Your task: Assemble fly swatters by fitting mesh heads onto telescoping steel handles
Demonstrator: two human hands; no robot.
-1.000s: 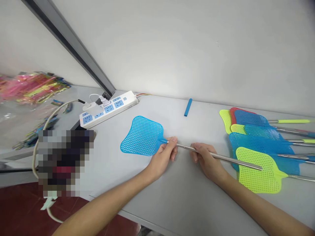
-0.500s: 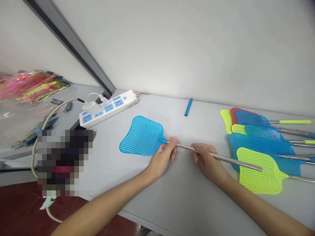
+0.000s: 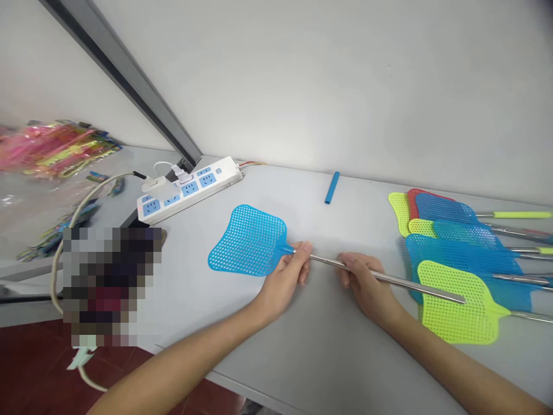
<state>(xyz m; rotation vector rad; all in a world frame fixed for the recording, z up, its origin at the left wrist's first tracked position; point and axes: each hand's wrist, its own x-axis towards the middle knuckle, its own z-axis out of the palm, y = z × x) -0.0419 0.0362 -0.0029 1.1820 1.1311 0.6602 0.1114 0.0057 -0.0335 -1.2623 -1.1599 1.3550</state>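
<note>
Held across the table in both hands is a fly swatter with a blue perforated head (image 3: 248,242) and a thin metal rod. My left hand (image 3: 285,276) pinches the rod close to the neck of the head. Farther right, my right hand (image 3: 365,282) is closed around the thicker part of the rod, whose bare end reaches over a yellow-green fly swatter (image 3: 460,311). Beyond my hands, a short blue tube (image 3: 332,188) lies by the wall.
Several blue, red and yellow-green fly swatters (image 3: 462,253) overlap at the right. A white power strip (image 3: 190,190) with plugs and a cable stands at the back left. Plastic-wrapped colourful packages (image 3: 56,147) lie at far left. A pixelated patch covers something at the left edge.
Almost nothing differs. Both hands keep their grip on the swatter rod, and the view has shifted slightly.
</note>
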